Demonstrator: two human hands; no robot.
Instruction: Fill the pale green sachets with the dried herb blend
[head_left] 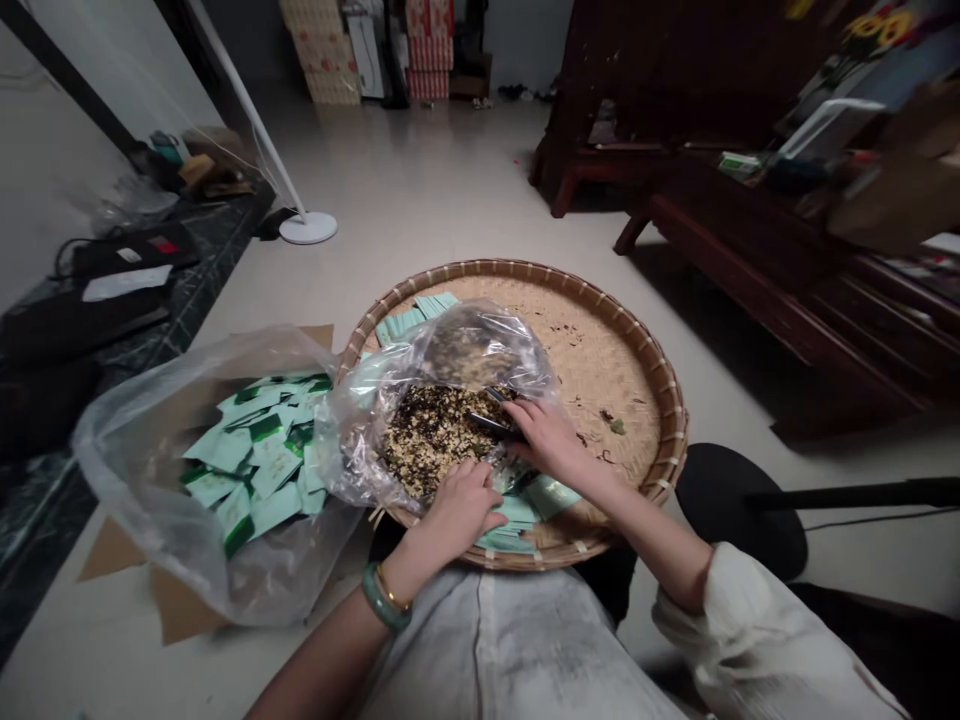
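A clear plastic bag [442, 400] lies open on a round woven bamboo tray [600, 380], holding a speckled mix of dried tan and dark plant bits [431, 440]. My right hand [547, 442] grips dark tongs [491, 422], whose tips reach into the mix. My left hand [454, 510], with a green bangle and a gold bangle [386, 597] on its wrist, holds the bag's near edge. Pale green sachets [405, 322] lie in the tray beyond the bag, and more [510, 530] sit under my hands. A larger clear bag [255, 470] of green-and-white sachets rests to my left.
Flattened cardboard [180, 610] lies beneath the larger bag on a pale tiled floor. A black round stool [735, 510] stands to my right, beyond it dark wooden furniture [787, 290]. A lamp base [307, 228] and a dark stone ledge [150, 300] are at left.
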